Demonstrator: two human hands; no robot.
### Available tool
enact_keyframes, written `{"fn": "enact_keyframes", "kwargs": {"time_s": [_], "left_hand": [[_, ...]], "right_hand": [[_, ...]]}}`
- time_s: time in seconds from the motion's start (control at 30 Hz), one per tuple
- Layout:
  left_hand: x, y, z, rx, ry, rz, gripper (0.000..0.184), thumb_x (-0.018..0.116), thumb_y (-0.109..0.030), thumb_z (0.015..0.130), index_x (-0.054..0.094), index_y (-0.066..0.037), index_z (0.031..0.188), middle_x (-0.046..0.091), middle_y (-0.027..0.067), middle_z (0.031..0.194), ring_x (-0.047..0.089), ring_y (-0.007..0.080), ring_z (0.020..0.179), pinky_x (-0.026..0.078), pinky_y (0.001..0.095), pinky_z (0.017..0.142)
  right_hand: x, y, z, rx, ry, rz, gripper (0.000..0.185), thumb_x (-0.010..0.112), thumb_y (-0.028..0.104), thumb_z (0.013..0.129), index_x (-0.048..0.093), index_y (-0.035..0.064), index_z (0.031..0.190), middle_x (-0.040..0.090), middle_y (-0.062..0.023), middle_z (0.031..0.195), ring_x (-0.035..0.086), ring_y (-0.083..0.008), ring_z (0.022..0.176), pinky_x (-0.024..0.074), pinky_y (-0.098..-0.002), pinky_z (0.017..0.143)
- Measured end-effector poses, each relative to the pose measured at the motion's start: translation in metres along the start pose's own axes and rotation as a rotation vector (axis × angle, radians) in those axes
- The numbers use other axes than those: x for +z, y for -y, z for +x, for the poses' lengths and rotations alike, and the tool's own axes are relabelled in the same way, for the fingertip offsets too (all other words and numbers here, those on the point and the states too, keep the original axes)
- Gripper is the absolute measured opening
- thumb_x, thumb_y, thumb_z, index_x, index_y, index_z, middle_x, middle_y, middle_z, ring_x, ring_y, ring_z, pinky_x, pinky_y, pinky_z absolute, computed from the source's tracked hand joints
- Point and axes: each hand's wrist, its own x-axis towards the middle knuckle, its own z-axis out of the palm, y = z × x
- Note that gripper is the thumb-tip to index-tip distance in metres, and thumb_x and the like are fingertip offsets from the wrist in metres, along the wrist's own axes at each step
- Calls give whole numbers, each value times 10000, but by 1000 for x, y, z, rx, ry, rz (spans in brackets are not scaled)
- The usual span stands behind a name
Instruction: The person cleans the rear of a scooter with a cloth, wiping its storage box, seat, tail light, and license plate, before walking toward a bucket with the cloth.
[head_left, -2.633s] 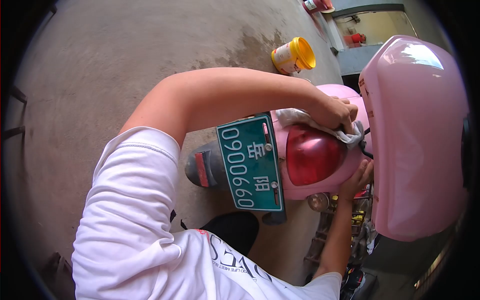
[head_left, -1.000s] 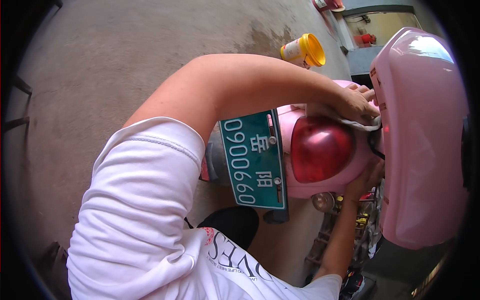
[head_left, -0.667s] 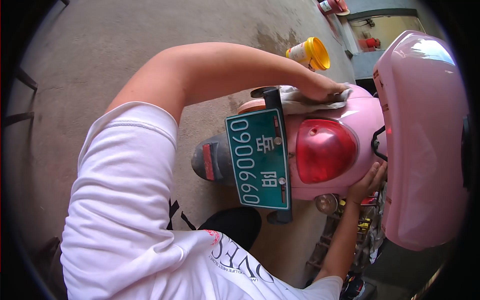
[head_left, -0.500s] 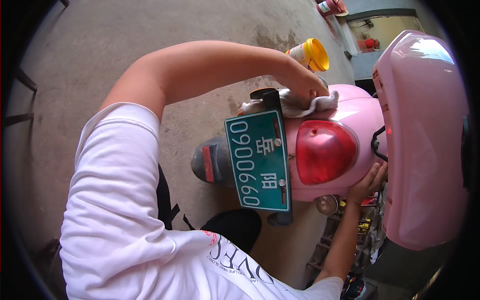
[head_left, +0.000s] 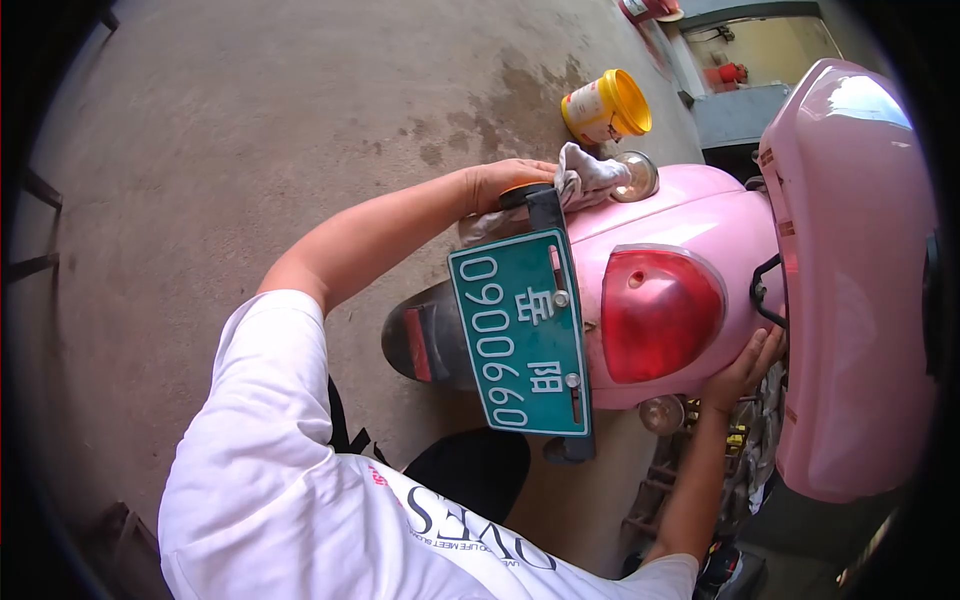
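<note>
Beside the green plate (head_left: 520, 338), left hand (head_left: 503, 182) was at the cloth (head_left: 588, 180), couldn't tell if clamped; right hand (head_left: 742, 372) rested flat, unclenched, on pink scooter (head_left: 690, 205). Cloth looked light, soft; best taken mid-bunch.

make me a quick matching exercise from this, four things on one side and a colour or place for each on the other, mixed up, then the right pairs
Things:
1. cloth
2. plate
3. tail light
4. yellow bucket

Colour or place:
A. red
B. on the floor
C. at the left hand
D. green

Right pairs: 1-C, 2-D, 3-A, 4-B
</note>
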Motion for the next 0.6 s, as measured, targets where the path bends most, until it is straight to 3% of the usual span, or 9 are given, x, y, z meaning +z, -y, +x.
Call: {"fn": "enact_keyframes", "kwargs": {"time_s": [0.13, 0.2, 0.23, 0.27, 0.33, 0.47, 0.53, 0.6], "left_hand": [[-7, -1, 6, -54, 206, -53, 289, 576, -188, 882, 596, 4, 1098, 645, 62, 939, 629, 111, 793, 535, 250, 761], [-8, 1, 7, 169, 315, 117, 304, 559, -245, 886, 611, 6, 1051, 649, 84, 944, 635, 133, 763, 540, 265, 747], [-6, 4, 8, 104, 241, -57, 337, 567, -327, 867, 630, -1, 926, 642, 100, 827, 621, 145, 728, 522, 258, 675], [-3, 2, 3, 99, 242, -58, 337, 567, -327, 867, 630, -1, 926, 642, 100, 827, 621, 145, 728, 522, 258, 675], [3, -1, -9, -178, -72, -86, 527, 520, -529, 862, 643, -21, 932, 659, 103, 805, 636, 158, 693, 529, 271, 661], [7, 1, -36, -153, -160, -76, 663, 450, -671, 834, 654, -49, 933, 671, 91, 784, 641, 167, 652, 534, 277, 650], [8, 1, -41, -150, -80, -111, 713, 395, -710, 833, 638, -63, 1009, 680, 88, 888, 659, 159, 760, 542, 273, 708], [12, 6, -41, -123, -46, -203, 726, 380, -708, 839, 618, -60, 1064, 669, 97, 965, 654, 159, 836, 535, 277, 759]], "right_hand": [[1, 2, 1, -46, 22, 6, 505, 359, 294, 986, 419, -101, 1294, 431, -258, 1329, 407, -345, 1238, 278, -403, 1047], [0, 5, 1, -30, 39, -11, 484, 327, 266, 985, 402, -72, 1323, 385, -236, 1363, 348, -327, 1284, 251, -406, 1072], [0, 5, 1, -19, 58, -27, 471, 295, 237, 983, 386, -42, 1352, 340, -214, 1396, 289, -309, 1330, 225, -409, 1097], [0, 5, -1, -15, 58, -30, 471, 295, 237, 983, 386, -42, 1352, 340, -214, 1396, 289, -309, 1330, 225, -409, 1097], [-1, 3, -2, 73, 29, -128, 464, 291, 227, 982, 393, -36, 1351, 340, -214, 1396, 305, -310, 1322, 232, -406, 1093], [-1, 1, 0, 32, 28, -73, 456, 297, 220, 980, 407, -31, 1344, 357, -209, 1388, 313, -306, 1317, 237, -404, 1089], [-2, -6, 0, 5, 6, -100, 538, 363, 317, 985, 385, -102, 1323, 370, -251, 1388, 360, -337, 1286, 260, -394, 1068], [-1, 0, 1, 9, 11, -58, 537, 364, 316, 986, 386, -100, 1324, 374, -249, 1388, 365, -333, 1284, 262, -390, 1066]]}}
